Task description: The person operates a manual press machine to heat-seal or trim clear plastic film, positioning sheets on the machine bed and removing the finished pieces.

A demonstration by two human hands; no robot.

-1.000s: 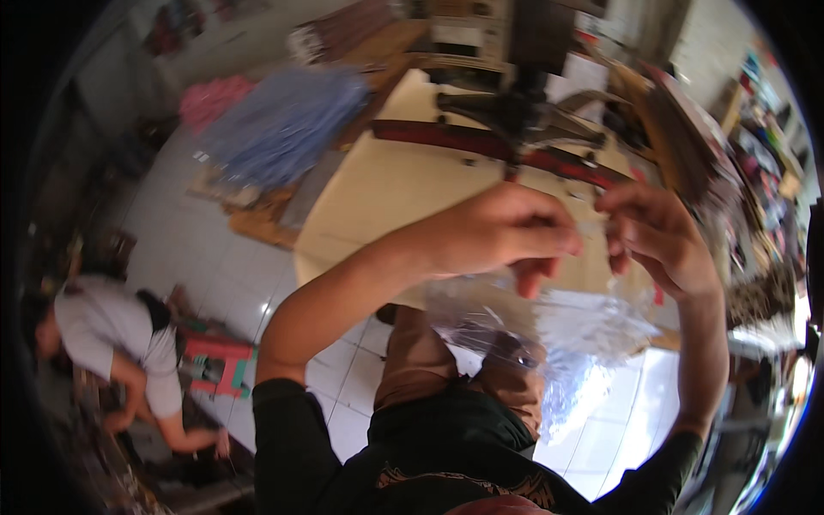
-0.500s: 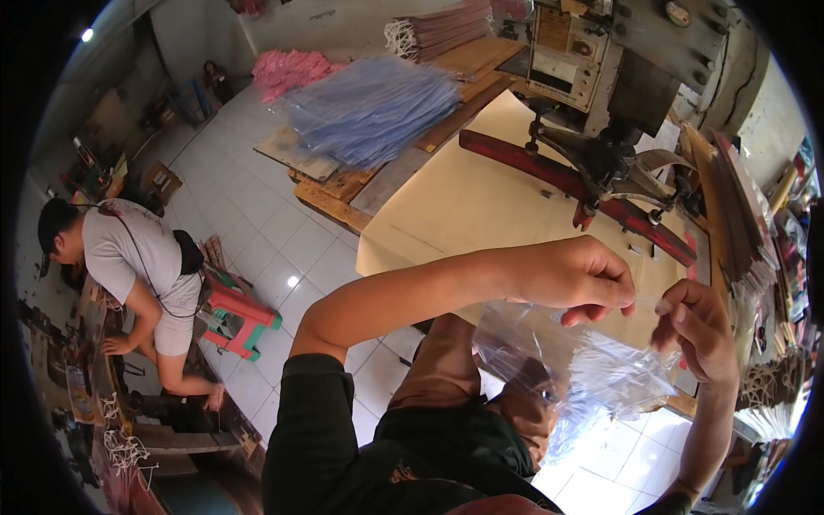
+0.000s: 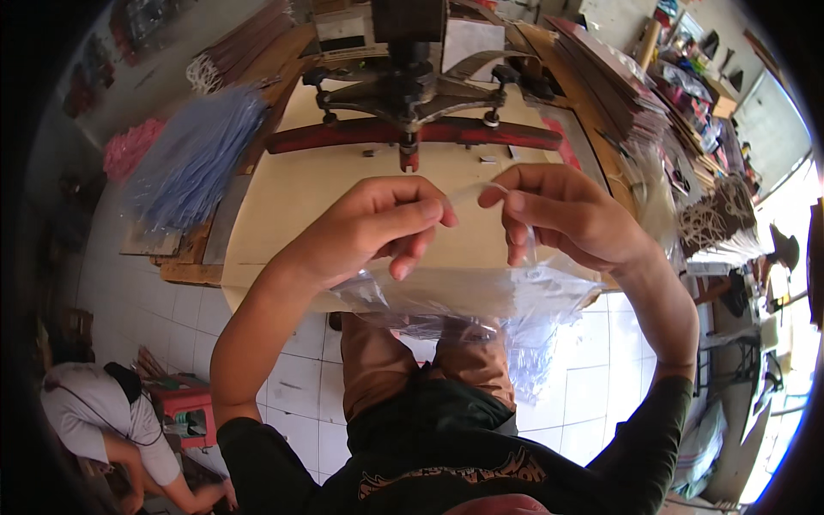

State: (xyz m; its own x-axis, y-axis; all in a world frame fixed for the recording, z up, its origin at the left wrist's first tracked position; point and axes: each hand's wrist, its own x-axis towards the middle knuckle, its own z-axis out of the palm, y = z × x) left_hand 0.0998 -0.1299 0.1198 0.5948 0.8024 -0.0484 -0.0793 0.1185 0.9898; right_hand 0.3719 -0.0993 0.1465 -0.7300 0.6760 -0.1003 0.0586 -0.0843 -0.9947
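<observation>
Above the near edge of the work table, a thin clear plastic strip [image 3: 475, 194] spans the gap between my two hands. My left hand [image 3: 369, 225] pinches one end between thumb and index finger, its other fingers curled. At the other side, my right hand [image 3: 571, 215] has thumb and index finger on the strip, which bends over and hangs down beside the fingers. Beneath both hands lies a clear plastic sheet [image 3: 412, 296], draped at the table's edge over my lap. Crumpled clear scraps [image 3: 545, 296] gather at its right end; how they join the strip cannot be made out.
A press with a red bar [image 3: 343, 135] stands over a cream board [image 3: 275, 223] straight ahead. Bluish plastic sheets [image 3: 193, 159] are stacked at left, beside a pink pile [image 3: 133, 148]. Brown bundles [image 3: 614, 86] line the right. A person [image 3: 99, 408] bends near a red stool [image 3: 190, 412].
My view has swung right to face the press squarely. My hands have come up over the board and stand a little further apart, with the strip stretched between them.
</observation>
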